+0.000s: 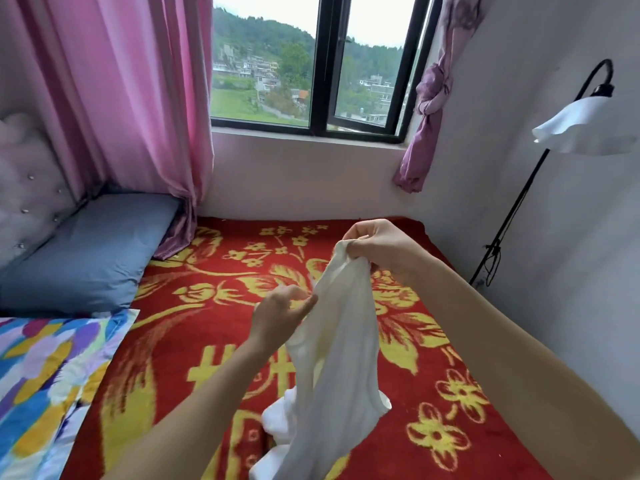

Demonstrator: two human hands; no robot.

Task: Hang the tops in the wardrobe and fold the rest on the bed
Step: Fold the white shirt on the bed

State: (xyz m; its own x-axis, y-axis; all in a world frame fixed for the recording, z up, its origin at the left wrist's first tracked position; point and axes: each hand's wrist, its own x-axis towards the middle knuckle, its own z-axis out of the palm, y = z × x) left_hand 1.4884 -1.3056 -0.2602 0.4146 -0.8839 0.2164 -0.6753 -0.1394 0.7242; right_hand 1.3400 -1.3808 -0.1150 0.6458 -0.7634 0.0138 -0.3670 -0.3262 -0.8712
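Garment: the thin cream-white cloth garment [334, 341] hangs over the red blanket with yellow flowers [194, 344]. Its lower end is heaped on the blanket, close to the person.
Right hand: the right hand [377, 247] is held high and pinches the garment's top edge between thumb and curled fingers.
Left hand: the left hand [280, 311] is lower, at the garment's left edge, with its fingers loosely curled. Whether they hold cloth cannot be told.
Long axis: it runs from the right hand's pinch steeply down towards the person.
Key relation: the hanging edge lies just right of the left hand's fingertips, so that hand is the nearer one to take it.
Step in hand: probably spreading the garment out to see what it is. No wardrobe is in view.
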